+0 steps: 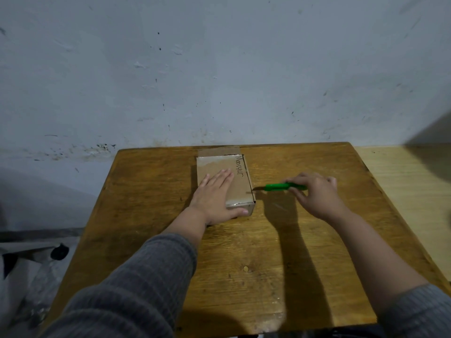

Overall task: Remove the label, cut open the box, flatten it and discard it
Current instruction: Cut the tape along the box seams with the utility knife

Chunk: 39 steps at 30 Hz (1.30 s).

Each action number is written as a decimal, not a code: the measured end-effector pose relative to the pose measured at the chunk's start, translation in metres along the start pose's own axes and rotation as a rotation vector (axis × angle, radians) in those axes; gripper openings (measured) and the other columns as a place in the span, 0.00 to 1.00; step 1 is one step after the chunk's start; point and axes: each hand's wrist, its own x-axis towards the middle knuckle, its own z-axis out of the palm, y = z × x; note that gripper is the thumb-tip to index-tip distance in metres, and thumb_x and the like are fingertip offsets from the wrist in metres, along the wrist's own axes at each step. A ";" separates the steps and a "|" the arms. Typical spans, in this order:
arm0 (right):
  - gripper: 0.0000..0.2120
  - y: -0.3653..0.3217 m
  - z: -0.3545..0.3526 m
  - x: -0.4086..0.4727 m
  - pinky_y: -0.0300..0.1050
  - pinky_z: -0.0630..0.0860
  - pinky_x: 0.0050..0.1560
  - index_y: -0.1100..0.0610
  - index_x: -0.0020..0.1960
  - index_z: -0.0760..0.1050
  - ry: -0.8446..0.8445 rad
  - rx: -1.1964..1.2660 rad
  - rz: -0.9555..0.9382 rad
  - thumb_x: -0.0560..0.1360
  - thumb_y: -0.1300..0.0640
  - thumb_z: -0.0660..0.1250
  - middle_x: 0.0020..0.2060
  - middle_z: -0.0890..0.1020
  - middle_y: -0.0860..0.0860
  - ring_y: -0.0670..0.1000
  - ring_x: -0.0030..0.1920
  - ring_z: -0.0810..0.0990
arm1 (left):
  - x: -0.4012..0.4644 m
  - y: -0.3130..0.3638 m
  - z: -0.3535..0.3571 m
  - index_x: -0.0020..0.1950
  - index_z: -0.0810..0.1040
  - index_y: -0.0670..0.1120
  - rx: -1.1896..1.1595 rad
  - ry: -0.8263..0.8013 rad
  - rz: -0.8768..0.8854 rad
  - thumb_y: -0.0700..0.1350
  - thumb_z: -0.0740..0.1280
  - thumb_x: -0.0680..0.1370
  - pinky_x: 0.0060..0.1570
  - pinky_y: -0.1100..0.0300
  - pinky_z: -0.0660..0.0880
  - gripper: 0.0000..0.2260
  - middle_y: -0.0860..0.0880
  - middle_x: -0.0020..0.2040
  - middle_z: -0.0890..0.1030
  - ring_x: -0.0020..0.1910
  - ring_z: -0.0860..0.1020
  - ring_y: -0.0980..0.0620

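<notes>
A small brown cardboard box (225,181) with clear tape over its top lies on a worn, brown wooden table (244,252), toward the far edge near a scuffed pale grey wall (219,69). A handwritten word in black ink (239,166) runs along the right side of the box's top. A cardboard flap (219,151) lies flat on the table at the far side of the box.

The left hand (216,198) lies palm down on the box's top with fingers spread flat, its thumb (238,212) hooked over the near edge, gripping nothing. Its arm wears a grey ribbed knit sleeve (136,284).

The right hand (314,193) is to the right of the box, with fingers closed around the handle of a bright green utility knife (284,186). The knife points left, and its short blade tip (255,189) meets the box's right side near the top edge. The right forearm is bare, with a grey sleeve pushed up near the elbow.

A lighter wooden surface (402,181) adjoins the table on the right
</notes>
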 end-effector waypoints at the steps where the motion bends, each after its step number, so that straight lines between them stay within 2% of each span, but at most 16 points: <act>1: 0.14 0.004 -0.004 0.002 0.51 0.60 0.57 0.43 0.61 0.75 0.004 0.109 0.059 0.77 0.52 0.63 0.56 0.79 0.45 0.51 0.56 0.73 | 0.001 0.000 -0.001 0.78 0.45 0.48 -0.033 0.020 -0.011 0.74 0.52 0.71 0.75 0.50 0.42 0.45 0.52 0.79 0.46 0.77 0.44 0.54; 3: 0.16 0.008 -0.011 0.005 0.52 0.67 0.54 0.46 0.64 0.73 0.018 0.338 0.171 0.77 0.55 0.63 0.57 0.79 0.48 0.52 0.51 0.75 | 0.005 0.002 -0.004 0.78 0.48 0.48 -0.067 0.052 -0.047 0.70 0.48 0.75 0.76 0.50 0.43 0.39 0.51 0.79 0.49 0.77 0.46 0.54; 5: 0.17 0.009 -0.012 0.011 0.47 0.72 0.44 0.49 0.65 0.73 0.004 0.502 0.259 0.77 0.58 0.63 0.52 0.79 0.51 0.52 0.44 0.75 | 0.013 0.005 -0.007 0.78 0.49 0.48 -0.062 0.061 -0.091 0.66 0.44 0.79 0.76 0.49 0.42 0.33 0.50 0.79 0.48 0.77 0.45 0.53; 7: 0.17 0.010 -0.008 0.020 0.42 0.71 0.37 0.50 0.66 0.72 -0.018 0.632 0.344 0.78 0.59 0.62 0.50 0.80 0.52 0.52 0.42 0.74 | 0.022 0.009 -0.011 0.78 0.47 0.47 -0.053 0.047 -0.114 0.64 0.42 0.79 0.75 0.47 0.40 0.32 0.50 0.79 0.45 0.77 0.42 0.53; 12: 0.22 0.008 0.013 0.050 0.41 0.68 0.34 0.48 0.68 0.69 0.024 0.812 0.552 0.78 0.65 0.58 0.49 0.80 0.51 0.49 0.38 0.72 | 0.041 0.017 -0.008 0.78 0.40 0.46 -0.028 0.004 -0.151 0.64 0.40 0.79 0.75 0.45 0.39 0.33 0.50 0.78 0.39 0.76 0.37 0.53; 15: 0.29 0.006 0.024 0.066 0.39 0.67 0.32 0.47 0.72 0.64 0.025 0.833 0.566 0.77 0.72 0.53 0.60 0.77 0.54 0.49 0.41 0.73 | 0.043 0.019 0.001 0.77 0.38 0.46 0.008 0.020 -0.170 0.66 0.39 0.78 0.74 0.44 0.38 0.34 0.50 0.78 0.37 0.75 0.35 0.53; 17: 0.28 0.002 0.030 0.076 0.40 0.70 0.35 0.47 0.73 0.61 0.046 0.847 0.579 0.78 0.69 0.55 0.67 0.72 0.55 0.49 0.45 0.74 | 0.042 0.017 0.004 0.77 0.38 0.47 0.024 0.050 -0.175 0.67 0.38 0.77 0.74 0.44 0.39 0.35 0.50 0.78 0.38 0.75 0.35 0.53; 19: 0.26 -0.002 0.038 0.085 0.49 0.77 0.49 0.49 0.72 0.62 0.118 0.781 0.599 0.77 0.62 0.63 0.69 0.69 0.55 0.54 0.56 0.75 | 0.042 0.016 0.005 0.78 0.39 0.47 0.022 0.068 -0.172 0.67 0.38 0.78 0.74 0.44 0.40 0.34 0.50 0.78 0.38 0.76 0.35 0.54; 20: 0.25 -0.002 0.043 0.090 0.53 0.77 0.55 0.50 0.71 0.65 0.151 0.705 0.602 0.75 0.60 0.66 0.69 0.69 0.55 0.57 0.61 0.74 | 0.041 0.016 0.005 0.78 0.39 0.48 0.019 0.075 -0.168 0.67 0.38 0.78 0.74 0.43 0.41 0.34 0.50 0.78 0.38 0.76 0.35 0.54; 23: 0.19 0.001 0.059 0.103 0.53 0.75 0.60 0.55 0.65 0.73 0.226 0.569 0.600 0.75 0.59 0.67 0.64 0.71 0.56 0.57 0.62 0.74 | 0.042 0.017 0.005 0.78 0.39 0.48 0.012 0.083 -0.164 0.66 0.38 0.78 0.74 0.44 0.40 0.34 0.51 0.78 0.38 0.76 0.35 0.55; 27: 0.18 0.009 0.077 0.110 0.55 0.68 0.65 0.56 0.65 0.74 0.216 0.434 0.580 0.75 0.56 0.66 0.62 0.73 0.57 0.58 0.64 0.70 | 0.045 0.015 0.008 0.78 0.39 0.48 0.019 0.078 -0.172 0.67 0.38 0.78 0.74 0.44 0.39 0.34 0.52 0.78 0.38 0.76 0.35 0.55; 30: 0.19 0.012 0.088 0.109 0.54 0.64 0.63 0.55 0.66 0.72 0.212 0.285 0.570 0.76 0.54 0.65 0.62 0.72 0.58 0.58 0.63 0.67 | 0.046 0.014 0.008 0.77 0.38 0.49 0.004 0.070 -0.173 0.67 0.38 0.77 0.74 0.44 0.39 0.34 0.52 0.78 0.38 0.75 0.35 0.55; 35: 0.20 0.014 0.104 0.102 0.53 0.63 0.57 0.53 0.68 0.70 0.206 0.172 0.530 0.77 0.51 0.62 0.60 0.71 0.57 0.57 0.60 0.68 | 0.047 0.014 0.008 0.78 0.39 0.49 -0.001 0.075 -0.177 0.67 0.39 0.77 0.74 0.44 0.39 0.34 0.52 0.78 0.38 0.76 0.36 0.56; 39: 0.21 0.013 0.102 0.101 0.54 0.64 0.57 0.51 0.69 0.68 0.184 0.114 0.521 0.77 0.49 0.61 0.62 0.71 0.56 0.57 0.61 0.67 | 0.046 0.015 0.008 0.78 0.39 0.48 -0.009 0.082 -0.176 0.66 0.40 0.78 0.74 0.45 0.38 0.34 0.52 0.78 0.38 0.76 0.36 0.56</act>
